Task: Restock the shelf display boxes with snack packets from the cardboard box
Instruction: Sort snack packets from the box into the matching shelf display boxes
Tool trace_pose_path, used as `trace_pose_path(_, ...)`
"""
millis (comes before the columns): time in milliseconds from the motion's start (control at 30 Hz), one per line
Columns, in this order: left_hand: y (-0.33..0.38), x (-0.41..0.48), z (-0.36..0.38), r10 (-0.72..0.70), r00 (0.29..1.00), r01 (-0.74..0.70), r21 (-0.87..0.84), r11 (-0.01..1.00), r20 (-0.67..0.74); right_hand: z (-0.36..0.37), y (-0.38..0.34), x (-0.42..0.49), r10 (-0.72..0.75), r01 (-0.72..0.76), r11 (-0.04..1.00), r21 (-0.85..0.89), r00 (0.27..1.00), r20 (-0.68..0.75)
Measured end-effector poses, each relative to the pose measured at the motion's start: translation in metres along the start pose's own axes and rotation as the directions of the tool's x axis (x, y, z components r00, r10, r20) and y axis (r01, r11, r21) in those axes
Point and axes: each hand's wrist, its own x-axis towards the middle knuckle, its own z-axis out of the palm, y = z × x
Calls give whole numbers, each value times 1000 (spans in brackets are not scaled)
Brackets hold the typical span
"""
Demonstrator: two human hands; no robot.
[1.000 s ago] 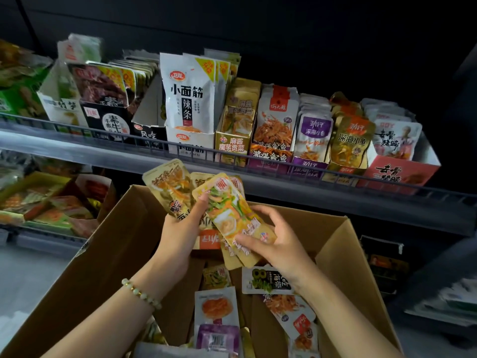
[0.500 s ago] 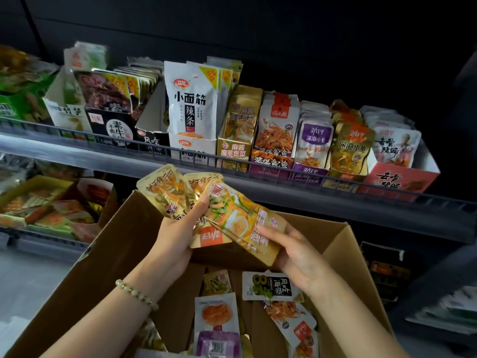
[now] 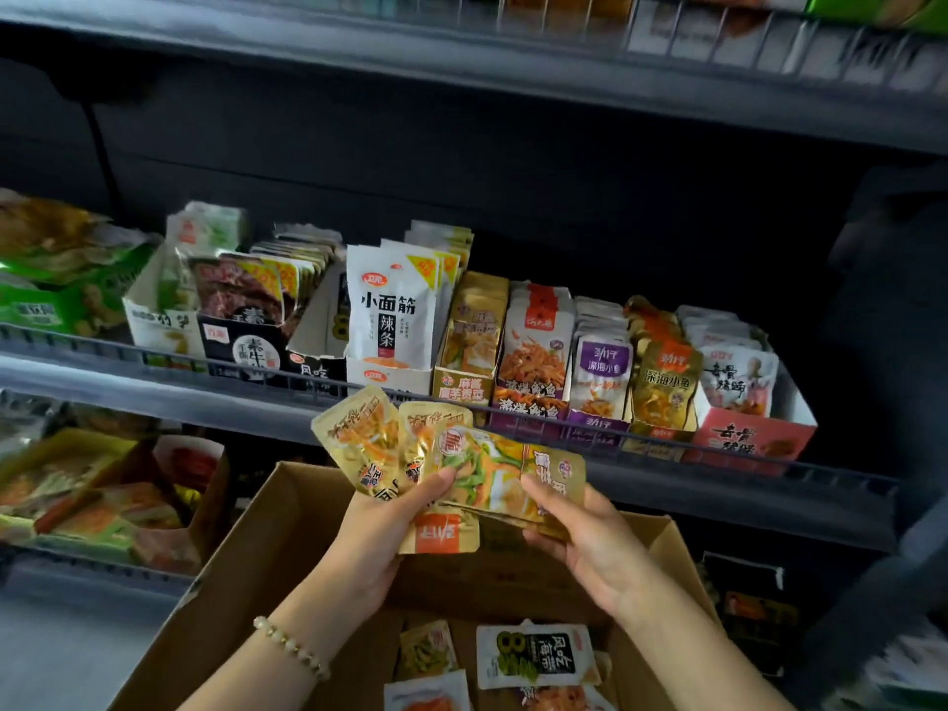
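My left hand (image 3: pixel 382 526) grips a fan of gold snack packets (image 3: pixel 369 443) above the open cardboard box (image 3: pixel 246 572). My right hand (image 3: pixel 579 536) pinches the right end of the front gold packet (image 3: pixel 508 474), which lies sideways across the fan. Both hands hover just below the shelf rail. On the middle shelf stands a row of display boxes: a gold one (image 3: pixel 464 387) directly above the packets, a white one (image 3: pixel 387 374) to its left, and purple (image 3: pixel 597 423) and pink (image 3: pixel 746 436) ones to the right. More loose packets (image 3: pixel 536 654) lie in the box bottom.
A wire rail (image 3: pixel 154 356) runs along the front of the middle shelf. The lower shelf at left holds a tray of orange-green packets (image 3: pixel 97 500). An upper shelf edge (image 3: pixel 513 59) crosses the top. Dark shelving with goods (image 3: pixel 749 608) sits at the lower right.
Both hands have risen with the packets toward the shelf rail. The front packet has turned from upright to lying sideways. The view has tilted upward, revealing the upper shelf.
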Motion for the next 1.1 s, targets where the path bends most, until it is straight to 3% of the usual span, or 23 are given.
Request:
trace_pose_path(167, 39, 17, 4, 54, 998, -53, 37, 998, -25, 7, -60, 11, -228, 217, 961, -171, 972, -49)
trace_pose_path(267, 68, 29, -2, 134, 990, -130, 83, 988, -46, 11, -107, 27, -461, 370, 788, -492, 885, -73)
trace_pose_path(367, 91, 39, -8, 211, 976, -205, 95, 974, -59, 27, -156, 52, -589, 439, 583, -684, 808, 17)
trace_pose_path(567, 111, 57, -12, 280, 958, -271, 126, 954, -57, 75, -199, 109, -513, 301, 145, -942, 837, 188)
trace_pose_path(667, 113, 64, -16, 269, 962, -260, 140, 955, -51, 98, -191, 130, -333, 247, 19, -969, 915, 227)
trace_pose_path(867, 106, 73, -21, 251, 968, -245, 169, 955, -15, 106, -164, 157, -104, 270, -216, -938, 949, 297)
trace_pose_path(1033, 99, 67, -23, 242, 969, -247, 175, 953, 52, 93, -142, 159, -278, 231, -458, -859, 880, 385)
trace_pose_path(1100, 97, 65, -22, 242, 968, -252, 187, 950, 71, 89, -139, 150, -370, 281, -450, -848, 805, 463)
